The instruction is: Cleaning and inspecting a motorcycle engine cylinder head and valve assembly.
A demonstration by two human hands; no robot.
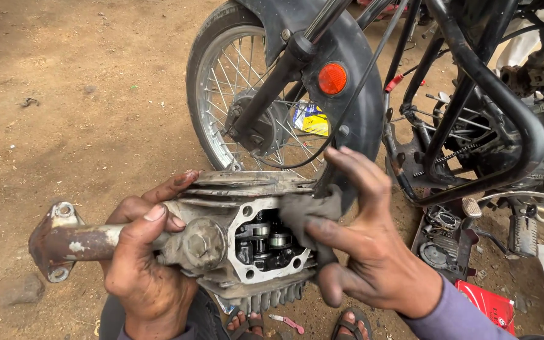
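While gripped by greasy hands (143,264), finned, perhaps aluminium cylinder head (240,242).

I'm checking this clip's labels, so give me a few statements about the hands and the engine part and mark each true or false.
1. The left hand grips the rusty pipe fixed to the finned engine head. True.
2. The right hand presses a grey rag at the open side of the engine head. True.
3. The engine head lies on the ground. False: both hands hold it up above the dirt.
4. The motorcycle's front wheel has been taken off. False: it is mounted, with an orange reflector on the fork beside it.
5. A red box lies on the ground at the lower right. True.
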